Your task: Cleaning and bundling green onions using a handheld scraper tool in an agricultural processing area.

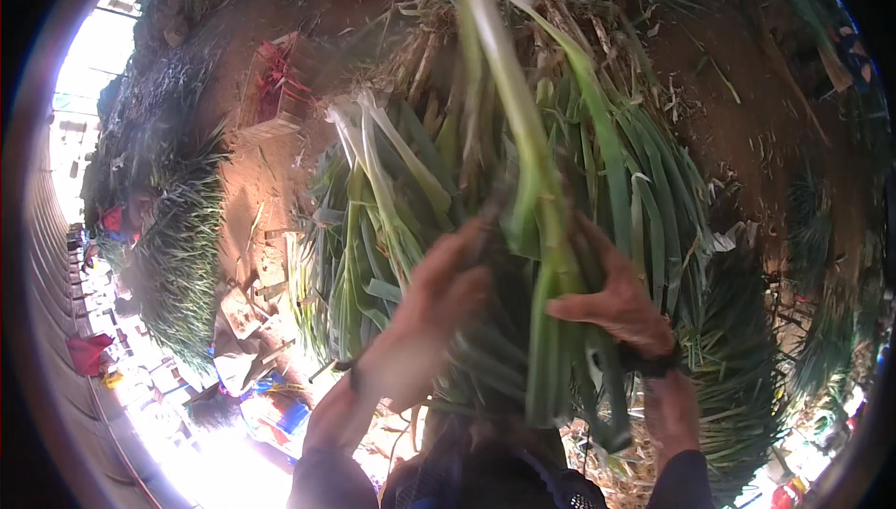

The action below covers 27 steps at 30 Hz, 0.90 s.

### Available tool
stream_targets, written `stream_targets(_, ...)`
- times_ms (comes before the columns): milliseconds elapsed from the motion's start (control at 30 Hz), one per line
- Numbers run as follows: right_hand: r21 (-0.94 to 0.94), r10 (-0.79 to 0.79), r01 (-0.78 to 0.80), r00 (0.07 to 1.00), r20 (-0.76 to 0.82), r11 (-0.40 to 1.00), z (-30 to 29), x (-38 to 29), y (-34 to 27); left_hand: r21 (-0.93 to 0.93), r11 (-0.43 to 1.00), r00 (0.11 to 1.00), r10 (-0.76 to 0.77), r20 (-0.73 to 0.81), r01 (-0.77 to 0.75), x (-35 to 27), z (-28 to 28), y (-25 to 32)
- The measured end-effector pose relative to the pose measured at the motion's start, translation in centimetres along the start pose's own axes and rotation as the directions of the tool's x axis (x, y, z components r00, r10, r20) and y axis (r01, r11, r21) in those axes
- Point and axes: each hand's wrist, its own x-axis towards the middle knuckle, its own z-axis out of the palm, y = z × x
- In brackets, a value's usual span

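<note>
Long-stemmed leeks or large green onions (pixel 521 106) stand out in front of me, white ends away from me and green leaves hanging toward my body. My right hand (pixel 619 292) is around the leaves from the right, thumb across the front. My left hand (pixel 448 285), blurred by motion, is just left of them; what its fingers touch is hidden. Under and around both hands lies a big heap of green leaves (pixel 658 208). Several peeled white stems (pixel 374 159) rest on the heap's left side.
A wooden crate (pixel 269 124) with red strips or ties (pixel 276 78) stands on the bare soil at the upper left. Rows of leafy bundles (pixel 185 250) line the left side, and more leaves (pixel 735 383) lie at the right. Dry roots (pixel 420 40) are piled beyond the heap.
</note>
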Motion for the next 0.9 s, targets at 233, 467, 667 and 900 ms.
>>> stream_targets(233,-0.394,-0.219,0.235,0.972,0.086,0.889,9.6,10.7,4.6,0.031,0.971,0.852,0.223,-0.474,-0.237,-2.3,-4.6,5.1)
stream_targets(467,-0.917,-0.229,0.07,0.973,-0.024,0.393,7.8,13.9,9.6,0.199,0.978,0.94,0.01,-0.342,0.062,-1.7,-3.4,-0.9)
stream_targets(667,-0.892,-0.493,-0.406,0.828,-0.268,-0.197,-7.1,21.6,8.8,0.187,0.98,0.995,0.085,-0.059,-0.073,-3.0,-0.9,-3.7)
stream_targets(900,-0.906,-0.353,-0.419,0.839,-0.415,0.07,-8.6,27.5,9.1,0.223,0.972,0.997,0.073,0.018,-0.075,-3.4,-0.5,-2.6)
